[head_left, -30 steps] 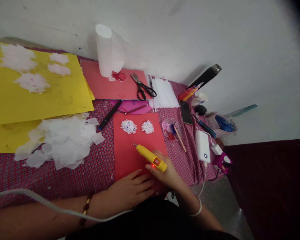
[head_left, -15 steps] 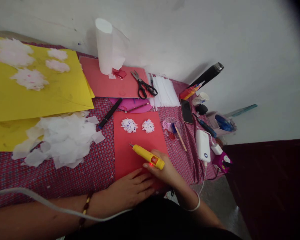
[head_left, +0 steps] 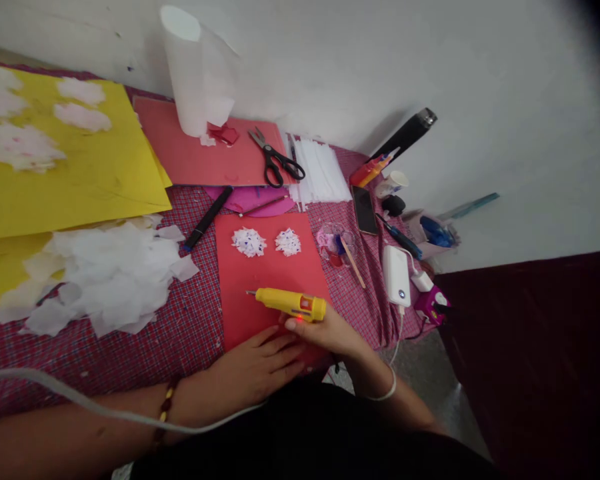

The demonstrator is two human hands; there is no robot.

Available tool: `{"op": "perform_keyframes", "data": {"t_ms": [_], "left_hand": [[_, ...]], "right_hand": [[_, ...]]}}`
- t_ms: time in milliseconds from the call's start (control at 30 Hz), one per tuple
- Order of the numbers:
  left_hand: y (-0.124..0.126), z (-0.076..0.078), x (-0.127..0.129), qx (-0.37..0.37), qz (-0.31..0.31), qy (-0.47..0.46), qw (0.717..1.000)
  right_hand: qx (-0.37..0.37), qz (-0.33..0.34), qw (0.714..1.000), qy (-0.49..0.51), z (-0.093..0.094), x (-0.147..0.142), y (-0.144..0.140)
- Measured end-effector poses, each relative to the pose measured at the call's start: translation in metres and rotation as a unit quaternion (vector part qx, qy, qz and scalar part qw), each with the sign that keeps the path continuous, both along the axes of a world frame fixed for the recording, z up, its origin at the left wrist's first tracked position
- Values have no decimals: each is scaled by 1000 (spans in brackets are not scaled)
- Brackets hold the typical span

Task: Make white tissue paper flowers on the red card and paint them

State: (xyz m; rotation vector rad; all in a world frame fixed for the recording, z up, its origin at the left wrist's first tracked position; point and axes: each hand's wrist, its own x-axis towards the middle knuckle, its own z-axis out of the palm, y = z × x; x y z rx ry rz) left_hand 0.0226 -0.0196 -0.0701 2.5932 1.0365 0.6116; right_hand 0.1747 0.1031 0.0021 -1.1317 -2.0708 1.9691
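Note:
My right hand (head_left: 330, 332) grips a yellow glue gun (head_left: 286, 301) with a small red light, its nozzle pointing left over a red paper sheet (head_left: 265, 280). My left hand (head_left: 253, 370) lies flat, fingers spread, on the near edge of that sheet. Two white paper flowers with blue specks (head_left: 249, 242) (head_left: 287, 242) sit on the sheet's far part. A white cable (head_left: 70, 399) crosses my left forearm.
A pile of white tissue scraps (head_left: 100, 277) and yellow sheets (head_left: 65, 167) lie left. Scissors (head_left: 275, 161), a paper roll (head_left: 190, 73), white sticks (head_left: 316, 172), a black pen (head_left: 207, 219), a phone (head_left: 365, 209), a power bank (head_left: 396, 284) and a small dish (head_left: 336, 241) surround the red sheet. The table edge drops off right.
The glue gun has swung from pointing up-left to lying nearly level, its nozzle moving left. The camera view shifted slightly, so the table objects sit lower-left. My left hand stays flat on the sheet.

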Motion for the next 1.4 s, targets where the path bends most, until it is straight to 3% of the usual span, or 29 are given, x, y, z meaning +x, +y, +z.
{"op": "perform_keyframes", "data": {"t_ms": [100,300,433,567,633,733,800,933,1067,1133,1233,1300,1400], "left_hand": [[0,-3,0,6,-4,3,1000],[6,3,-7,-13,-27,7,1000],[7,22,-14,-126,-10,-41,991],[9,37,-19,-251,60,-138,956],[14,45,-25,-302,1,-162,939],[26,57,-42,-373,-142,-142,906],[34,59,-49,-420,-166,-145,880],[45,50,-33,-441,-51,-250,860],[50,46,3,-465,106,-390,787],[50,48,15,-450,159,-409,777],[45,43,19,-427,166,-415,786],[41,33,18,-433,168,-423,778],[40,13,15,-448,194,-441,753]], "right_hand": [[-79,-17,997,20,-2,0,0],[-91,-34,994,43,-5,1,-4],[-35,-103,986,128,0,-4,-13],[-7,-129,978,163,4,-7,-18],[0,-112,979,172,6,-4,-19],[10,-99,976,194,11,4,-18],[16,-105,973,206,14,9,-18],[18,-129,965,228,15,6,-17],[13,-111,966,234,8,-11,-21],[18,-97,972,214,4,-14,-21],[65,5,982,179,5,-4,-5],[86,166,968,167,9,10,20],[130,209,955,163,19,23,68]]}}
